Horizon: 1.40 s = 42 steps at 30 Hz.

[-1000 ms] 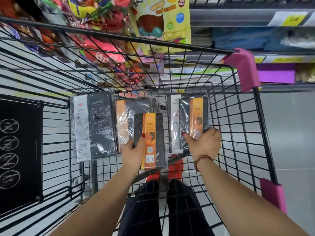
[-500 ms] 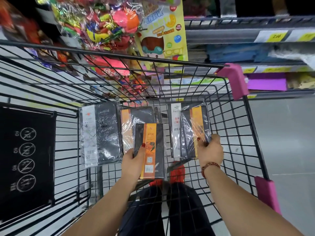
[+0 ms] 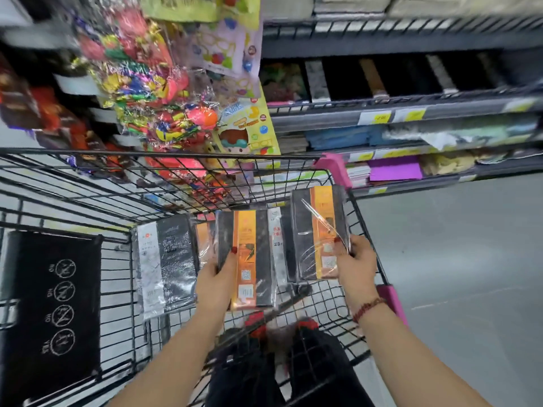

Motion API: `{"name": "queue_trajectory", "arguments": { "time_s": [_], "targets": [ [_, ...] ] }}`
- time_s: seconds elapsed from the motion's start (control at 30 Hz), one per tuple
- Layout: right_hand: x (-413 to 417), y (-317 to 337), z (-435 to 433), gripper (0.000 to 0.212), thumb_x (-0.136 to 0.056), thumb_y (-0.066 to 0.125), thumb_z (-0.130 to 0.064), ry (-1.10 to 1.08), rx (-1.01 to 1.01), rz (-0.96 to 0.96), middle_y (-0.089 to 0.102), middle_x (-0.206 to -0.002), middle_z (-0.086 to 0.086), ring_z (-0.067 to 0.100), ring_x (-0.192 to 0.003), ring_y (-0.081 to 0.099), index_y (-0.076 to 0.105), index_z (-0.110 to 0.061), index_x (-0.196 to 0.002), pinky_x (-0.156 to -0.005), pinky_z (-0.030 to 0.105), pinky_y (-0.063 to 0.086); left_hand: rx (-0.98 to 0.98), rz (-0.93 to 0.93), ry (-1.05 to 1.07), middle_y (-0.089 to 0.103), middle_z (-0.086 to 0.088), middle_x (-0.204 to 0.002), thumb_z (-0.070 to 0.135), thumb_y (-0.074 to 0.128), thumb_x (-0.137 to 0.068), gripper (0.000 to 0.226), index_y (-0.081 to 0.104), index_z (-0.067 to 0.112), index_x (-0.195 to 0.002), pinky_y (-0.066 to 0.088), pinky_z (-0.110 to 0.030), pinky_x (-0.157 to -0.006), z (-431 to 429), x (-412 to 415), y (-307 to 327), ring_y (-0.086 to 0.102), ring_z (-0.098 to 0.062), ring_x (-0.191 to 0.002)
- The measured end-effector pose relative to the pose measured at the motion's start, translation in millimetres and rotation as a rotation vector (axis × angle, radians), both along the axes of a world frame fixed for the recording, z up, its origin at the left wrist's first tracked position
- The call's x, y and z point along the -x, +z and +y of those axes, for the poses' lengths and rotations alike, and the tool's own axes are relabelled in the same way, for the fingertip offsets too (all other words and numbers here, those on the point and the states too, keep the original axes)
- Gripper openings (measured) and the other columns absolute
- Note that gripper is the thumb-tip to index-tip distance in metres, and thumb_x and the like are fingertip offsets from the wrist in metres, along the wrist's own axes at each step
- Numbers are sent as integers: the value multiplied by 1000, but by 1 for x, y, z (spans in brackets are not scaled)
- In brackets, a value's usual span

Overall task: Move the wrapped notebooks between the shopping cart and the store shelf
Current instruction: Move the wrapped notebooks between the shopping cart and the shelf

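My left hand grips a wrapped black notebook with an orange band, held above the floor of the wire shopping cart. Raised near the cart's right wall, my right hand holds a second black-and-orange wrapped notebook. A black notebook with a white band lies in the cart at the left. Two more wrapped notebooks, one orange-banded and one white-banded, lie partly hidden behind the held ones. The store shelf with dark notebooks stands at the upper right.
Hanging bags of colourful toys and a yellow card pack crowd the space over the cart's far rim. Pink corner guards cap the cart's right side. A black sign panel hangs at the left. Grey floor lies to the right.
Both hands have lifted their notebooks up off the cart floor, the right one higher and toward the shelf. The view has tilted up, showing more shelf.
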State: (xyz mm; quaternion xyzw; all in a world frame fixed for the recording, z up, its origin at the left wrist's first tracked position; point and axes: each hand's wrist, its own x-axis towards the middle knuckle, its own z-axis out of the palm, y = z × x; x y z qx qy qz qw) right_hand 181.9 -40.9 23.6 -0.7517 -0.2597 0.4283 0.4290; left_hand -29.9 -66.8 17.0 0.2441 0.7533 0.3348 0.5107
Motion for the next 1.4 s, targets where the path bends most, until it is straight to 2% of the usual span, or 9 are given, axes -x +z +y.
{"name": "queue_trajectory", "arguments": {
  "time_s": [0.17, 0.3, 0.4, 0.53, 0.83, 0.93, 1.1, 1.2, 1.4],
  "targets": [
    [-29, 48, -19, 7, -88, 61, -4, -75, -153, 53, 51, -82, 14, 22, -61, 54, 54, -5, -91, -40, 22, 49, -109, -23, -80, 62, -6, -75, 42, 55, -89, 24, 58, 21, -78, 46, -34, -65, 12, -29, 43, 59, -24, -71],
    [-69, 76, -41, 9, -90, 58, -8, -117, -232, 122, 56, -75, 5, 23, -67, 55, 58, -15, -84, -61, 38, 53, -147, 18, -146, 65, -1, -90, 41, 54, -92, 35, 64, 12, -109, 48, -31, -72, 9, -68, 74, 60, -19, -84],
    [-107, 89, -59, 10, -91, 55, -7, -150, -235, 162, 58, -77, 7, 18, -62, 59, 59, -16, -90, -58, 42, 55, -174, -10, -182, 68, -8, -105, 51, 55, -87, 42, 64, 15, -107, 49, -42, -88, -1, -107, 90, 63, -26, -96],
    [-172, 98, -88, 9, -90, 59, -14, -161, -234, 185, 64, -94, 15, 31, -79, 61, 63, -14, -98, -67, 52, 56, -195, -15, -221, 69, -18, -92, 52, 60, -82, 40, 66, 15, -95, 53, -47, -78, -17, -176, 101, 65, -37, -86],
    [-321, 123, -147, 2, -89, 57, -6, -186, -268, 234, 65, -81, 12, 24, -74, 59, 59, -5, -89, -72, 38, 46, -238, -68, -292, 69, -17, -90, 56, 64, -76, 51, 67, 8, -93, 50, -45, -79, -56, -333, 116, 63, -34, -79],
    [-356, 121, -153, 4, -88, 58, -7, -222, -256, 229, 59, -81, 15, 25, -75, 52, 58, -3, -89, -72, 40, 42, -246, -63, -326, 66, -12, -77, 36, 61, -89, 29, 67, 8, -87, 45, -36, -65, -57, -366, 128, 58, -27, -69],
    [-397, 119, -144, 5, -88, 57, -11, -252, -252, 242, 56, -82, 21, 26, -76, 51, 59, -7, -89, -72, 40, 42, -251, -71, -343, 55, -3, -65, 36, 60, -90, 34, 67, 3, -89, 35, -29, -53, -38, -406, 131, 49, -18, -57],
    [-419, 119, -125, 9, -84, 58, -14, -255, -258, 244, 47, -86, 37, 26, -75, 48, 57, -6, -87, -69, 41, 40, -240, -88, -346, 54, -6, -68, 42, 62, -86, 48, 65, -5, -97, 35, -30, -56, -16, -427, 127, 48, -20, -60],
    [-467, 115, -58, 6, -91, 52, -5, -224, -252, 229, 56, -83, 16, 27, -76, 49, 58, -5, -92, -62, 42, 49, -241, -123, -307, 66, -15, -83, 48, 64, -80, 52, 67, -2, -98, 50, -40, -71, 53, -475, 112, 58, -26, -71]
  ]
}}
